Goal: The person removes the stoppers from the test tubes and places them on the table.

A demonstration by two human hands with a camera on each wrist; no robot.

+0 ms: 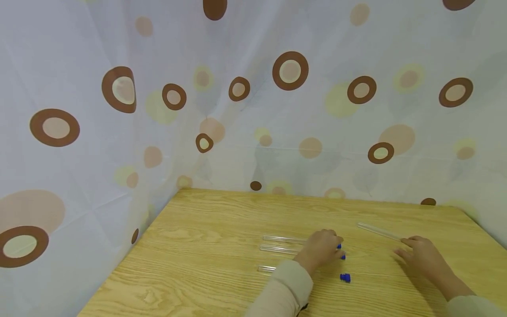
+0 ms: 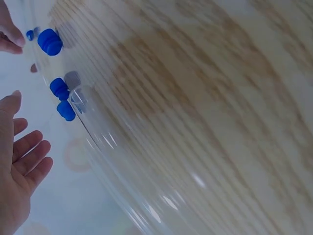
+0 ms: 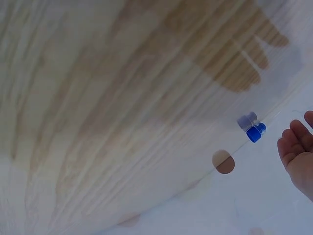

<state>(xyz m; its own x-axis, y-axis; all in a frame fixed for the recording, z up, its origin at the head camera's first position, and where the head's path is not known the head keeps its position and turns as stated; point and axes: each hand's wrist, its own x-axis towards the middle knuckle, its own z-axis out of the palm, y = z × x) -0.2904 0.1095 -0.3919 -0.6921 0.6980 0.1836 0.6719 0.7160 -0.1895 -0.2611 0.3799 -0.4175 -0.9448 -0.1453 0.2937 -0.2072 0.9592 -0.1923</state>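
Observation:
Several clear test tubes with blue stoppers lie on the table. In the head view my left hand (image 1: 320,248) is above two neighbouring tubes (image 1: 277,248), and blue stoppers (image 1: 343,257) show beyond its fingers. The left wrist view shows its fingers (image 2: 32,152) spread, holding nothing, beside the stoppers (image 2: 59,89). A third tube (image 1: 266,268) lies nearer, partly behind the sleeve; its stopper (image 1: 345,278) is visible. My right hand (image 1: 425,259) has thumb and fingers parted at the near end of another tube (image 1: 378,231); contact is unclear. The right wrist view shows a blue stopper (image 3: 256,132) beside this hand.
The wood-grain table (image 1: 190,229) meets a hanging white sheet (image 1: 237,167) with brown and pale circles at its back and left. Bare wood shows left of the tubes.

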